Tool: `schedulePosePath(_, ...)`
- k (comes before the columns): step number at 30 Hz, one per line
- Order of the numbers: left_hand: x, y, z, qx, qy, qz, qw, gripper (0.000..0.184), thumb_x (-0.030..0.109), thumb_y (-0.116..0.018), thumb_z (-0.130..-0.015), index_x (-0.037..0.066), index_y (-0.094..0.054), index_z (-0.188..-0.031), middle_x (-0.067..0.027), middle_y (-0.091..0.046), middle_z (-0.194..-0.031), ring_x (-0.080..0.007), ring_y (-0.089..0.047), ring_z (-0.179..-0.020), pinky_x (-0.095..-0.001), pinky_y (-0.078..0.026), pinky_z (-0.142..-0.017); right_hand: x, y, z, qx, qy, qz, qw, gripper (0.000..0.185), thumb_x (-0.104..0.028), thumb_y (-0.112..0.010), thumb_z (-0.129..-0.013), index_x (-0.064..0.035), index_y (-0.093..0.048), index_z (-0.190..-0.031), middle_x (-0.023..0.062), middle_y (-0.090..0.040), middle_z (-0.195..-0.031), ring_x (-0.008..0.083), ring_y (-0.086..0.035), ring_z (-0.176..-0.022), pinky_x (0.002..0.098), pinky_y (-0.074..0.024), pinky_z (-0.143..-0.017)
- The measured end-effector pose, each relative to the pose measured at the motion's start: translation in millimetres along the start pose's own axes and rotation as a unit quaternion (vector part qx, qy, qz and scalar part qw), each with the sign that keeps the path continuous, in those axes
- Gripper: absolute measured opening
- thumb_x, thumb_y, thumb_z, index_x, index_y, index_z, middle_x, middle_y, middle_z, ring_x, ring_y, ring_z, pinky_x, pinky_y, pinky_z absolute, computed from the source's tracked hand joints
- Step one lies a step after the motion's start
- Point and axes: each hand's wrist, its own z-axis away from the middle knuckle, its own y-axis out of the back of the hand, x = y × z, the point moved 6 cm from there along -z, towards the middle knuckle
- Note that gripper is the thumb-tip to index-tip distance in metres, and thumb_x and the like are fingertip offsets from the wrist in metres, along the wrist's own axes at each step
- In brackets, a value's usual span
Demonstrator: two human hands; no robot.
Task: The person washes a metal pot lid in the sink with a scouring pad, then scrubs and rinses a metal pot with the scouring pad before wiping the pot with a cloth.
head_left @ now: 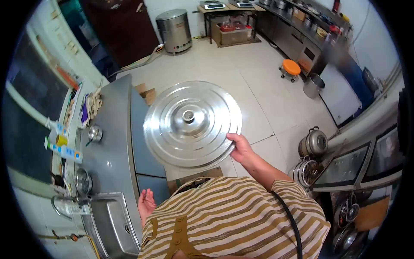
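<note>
A large round metal pot lid point(194, 146) with a knob in its middle is held out in front of my body, its top side facing me. My right hand point(242, 149) grips its rim at the lower right, thumb on the upper face and the fingers behind it. Down at my side, by the steel counter point(110, 159) and near the sink point(110, 207), my left hand point(147, 203) is empty with its fingers loosely extended.
On the counter stand a small metal pot point(95, 133) and a metal bowl point(83, 181). An orange stool point(291, 67) and a metal bucket point(314, 85) stand on the tiled floor. Stacked pots point(315, 142) lie to the right; a steel drum point(174, 32) is at the back.
</note>
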Motion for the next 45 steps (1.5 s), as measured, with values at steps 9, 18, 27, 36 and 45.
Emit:
schedulePosePath(9, -39.0, 50.1, -157.5, 0.138, 0.061, -0.121, 0.981, 0.016, 0.019, -0.053, -0.087, 0.007, -0.053, -0.098, -0.0124, -0.061, -0.100, -0.0240, -0.062, -0.082, -0.0321, -0.054, -0.068, -90.9, 127.0, 9.5, 0.157, 0.139, -0.111, 0.971, 0.030, -0.007, -0.057, -0.077, 0.0024, -0.052, -0.105, 0.0115, -0.060, -0.096, 0.0243, -0.060, -0.087, 0.0391, -0.0504, -0.082)
schedulePosePath(18, -51.7, -4.2, -283.5, 0.189, 0.126, -0.214, 0.950, 0.024, 0.024, -0.054, -0.086, 0.008, -0.051, -0.104, -0.0106, -0.061, -0.101, -0.0219, -0.061, -0.086, -0.0307, -0.051, -0.068, -155.1, 185.4, 12.8, 0.293, 0.239, -0.146, 0.914, 0.020, -0.009, -0.057, -0.079, 0.0029, -0.055, -0.094, 0.0120, -0.060, -0.092, 0.0248, -0.058, -0.088, 0.0401, -0.0469, -0.084)
schedulePosePath(27, -125.7, -388.0, -449.9, -0.110, 0.131, -0.398, 0.901, 0.035, 0.030, -0.053, -0.085, 0.010, -0.049, -0.113, -0.0089, -0.060, -0.104, -0.0189, -0.059, -0.092, -0.0281, -0.047, -0.068, -250.0, 181.8, -46.2, 0.326, 0.341, -0.163, 0.867, 0.027, -0.012, -0.061, -0.074, -0.0013, -0.056, -0.099, 0.0099, -0.061, -0.100, 0.0252, -0.056, -0.096, 0.0421, -0.0419, -0.091)
schedulePosePath(36, -351.0, -681.7, -319.0, -0.394, 0.204, -0.530, 0.723, 0.041, 0.035, -0.050, -0.088, 0.008, -0.045, -0.119, -0.0087, -0.056, -0.111, -0.0181, -0.056, -0.098, -0.0299, -0.045, -0.073, -309.7, 194.1, -52.4, 0.366, 0.411, -0.200, 0.810, 0.021, -0.009, -0.061, -0.074, -0.0021, -0.057, -0.093, 0.0080, -0.061, -0.095, 0.0237, -0.057, -0.092, 0.0405, -0.0433, -0.089)
schedulePosePath(45, -533.9, -811.9, -255.0, -0.512, 0.252, -0.530, 0.627, 0.042, 0.035, -0.045, -0.091, 0.008, -0.043, -0.122, -0.0101, -0.052, -0.118, -0.0192, -0.053, -0.103, -0.0313, -0.046, -0.074, -439.8, 264.0, -50.0, 0.375, 0.502, -0.187, 0.756, 0.032, -0.006, -0.059, -0.074, 0.0003, -0.054, -0.105, 0.0091, -0.060, -0.101, 0.0230, -0.057, -0.094, 0.0380, -0.0438, -0.090)
